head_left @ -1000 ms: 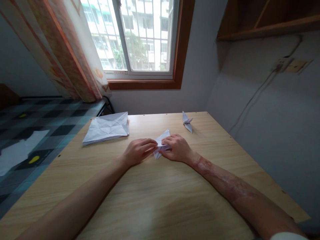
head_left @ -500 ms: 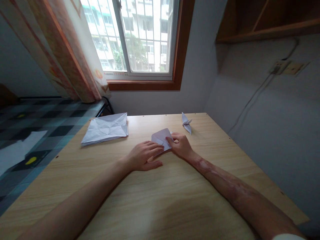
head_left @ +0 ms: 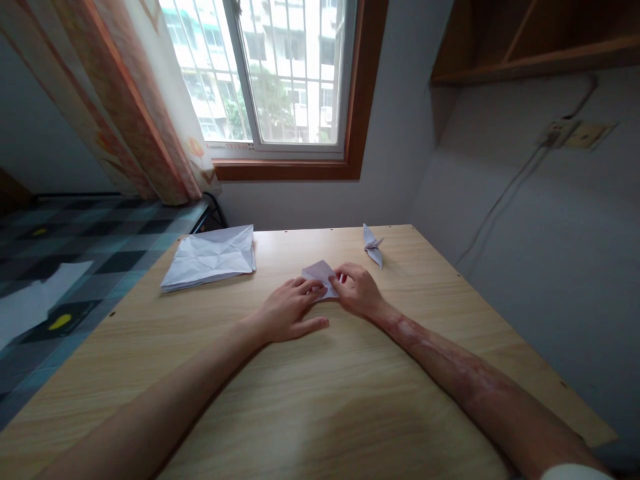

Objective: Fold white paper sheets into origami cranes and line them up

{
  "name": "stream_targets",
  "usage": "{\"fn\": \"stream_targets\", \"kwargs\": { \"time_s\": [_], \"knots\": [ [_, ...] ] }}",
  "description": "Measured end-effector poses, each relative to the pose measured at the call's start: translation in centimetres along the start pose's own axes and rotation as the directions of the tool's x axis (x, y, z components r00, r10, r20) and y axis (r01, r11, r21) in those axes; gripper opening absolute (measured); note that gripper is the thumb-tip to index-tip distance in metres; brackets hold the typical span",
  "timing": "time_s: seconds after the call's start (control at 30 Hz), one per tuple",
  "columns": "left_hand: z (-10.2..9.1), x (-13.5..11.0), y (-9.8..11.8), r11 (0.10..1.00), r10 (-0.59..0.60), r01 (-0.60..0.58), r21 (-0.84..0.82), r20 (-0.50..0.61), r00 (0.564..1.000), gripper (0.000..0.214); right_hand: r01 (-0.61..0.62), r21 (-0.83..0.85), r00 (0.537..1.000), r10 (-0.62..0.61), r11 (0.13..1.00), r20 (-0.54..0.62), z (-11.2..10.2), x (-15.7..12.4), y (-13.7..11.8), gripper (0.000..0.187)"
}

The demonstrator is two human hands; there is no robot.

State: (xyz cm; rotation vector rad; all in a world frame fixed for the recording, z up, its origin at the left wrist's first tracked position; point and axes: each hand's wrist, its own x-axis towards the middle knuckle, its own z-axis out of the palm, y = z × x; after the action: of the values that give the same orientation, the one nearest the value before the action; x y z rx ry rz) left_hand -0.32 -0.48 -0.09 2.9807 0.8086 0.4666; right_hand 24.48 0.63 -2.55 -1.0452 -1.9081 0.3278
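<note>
A small folded sheet of white paper (head_left: 320, 270) lies on the wooden table between my hands. My right hand (head_left: 357, 290) pinches its right edge between thumb and fingers. From the left, my left hand (head_left: 290, 310) rests on the paper's near left part, fingertips pressing down, the fingers stretched out and the thumb apart on the tabletop. My fingers hide the paper's lower left and right edges. Beyond my right hand sits a folded paper crane (head_left: 373, 247) with its wings spread.
A stack of creased white paper (head_left: 213, 259) lies at the table's far left. The wooden table (head_left: 280, 400) ends at the wall under the window. To the left is a bed with a checked cover (head_left: 100, 243) and loose paper sheets (head_left: 35, 303). A shelf (head_left: 540, 60) hangs upper right.
The paper has turned slightly and sits a little lower and flatter, with less of it showing. My left fingertips have shifted a bit, and my right hand has moved slightly left.
</note>
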Motion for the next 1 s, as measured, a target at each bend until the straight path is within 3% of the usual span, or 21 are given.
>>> {"fn": "stream_targets", "kwargs": {
  "time_s": [0.33,0.47,0.6,0.73,1.0],
  "knots": [
    [-0.2,-0.2,-0.1,0.999,0.02,-0.02,-0.029,0.015,1.0,0.058,-0.162,-0.009,0.986,0.162,0.987,0.041,0.5,0.1,0.9,0.008],
    [-0.2,-0.2,-0.1,0.999,0.03,-0.03,-0.04,0.005,1.0,0.057,-0.173,0.087,0.984,0.169,0.981,0.054,0.6,0.3,1.4,0.005],
    [0.1,-0.2,-0.3,0.998,0.015,-0.017,-0.065,-0.037,0.999,0.053,-0.182,0.213,0.982,0.165,0.96,0.094,0.5,0.4,1.7,0.019],
    [0.7,-0.2,-0.8,0.992,-0.063,0.048,-0.121,-0.119,0.991,0.035,-0.236,0.201,0.969,0.214,0.951,0.125,0.5,0.4,1.8,0.024],
    [1.0,0.0,-1.5,0.979,-0.078,0.051,-0.198,-0.134,0.988,0.031,-0.277,0.136,0.961,0.276,0.951,0.022,0.5,0.3,1.9,0.017]
  ]
}}
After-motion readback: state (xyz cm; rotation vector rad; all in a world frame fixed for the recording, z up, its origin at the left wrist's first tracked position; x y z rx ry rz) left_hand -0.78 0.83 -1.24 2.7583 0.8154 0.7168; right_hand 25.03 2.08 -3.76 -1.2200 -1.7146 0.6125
